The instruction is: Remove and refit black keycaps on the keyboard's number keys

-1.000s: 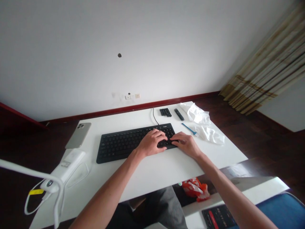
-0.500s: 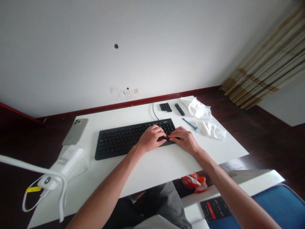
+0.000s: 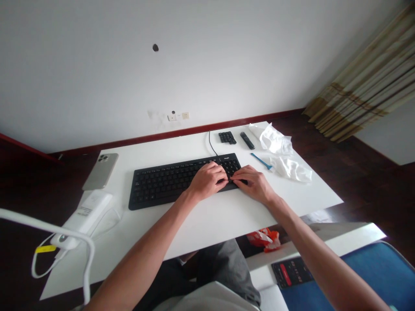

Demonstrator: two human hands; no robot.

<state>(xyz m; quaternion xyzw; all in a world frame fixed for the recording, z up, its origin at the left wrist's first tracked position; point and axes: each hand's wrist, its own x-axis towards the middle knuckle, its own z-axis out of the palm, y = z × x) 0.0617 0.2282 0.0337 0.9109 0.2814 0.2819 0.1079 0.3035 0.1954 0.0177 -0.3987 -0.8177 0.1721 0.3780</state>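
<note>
A black keyboard (image 3: 162, 182) lies slightly tilted across the white table. Over its right end, my left hand (image 3: 210, 179) has its fingers bent and drawn together, with the fingertips at the lower keys. My right hand (image 3: 252, 183) comes in from the other side, thumb and fingers pinched close to the left fingertips. Whatever lies between the fingers of either hand is too small or hidden to name. Behind the keyboard is a block of loose black keycaps (image 3: 227, 138). A slim blue tool (image 3: 261, 161) rests to the right of my right hand.
A black remote-like object (image 3: 247, 141) and crumpled white plastic bags (image 3: 275, 140) lie at the back right. On the left are a phone (image 3: 101, 171) and a white power strip (image 3: 82, 219) with its cable. Below the table edge sits an orange-red wrapper (image 3: 266, 239).
The view has tipped down slightly, so the table sits higher in the picture. Both hands stay at the keyboard's right end; their fingertips have drawn a little closer together.
</note>
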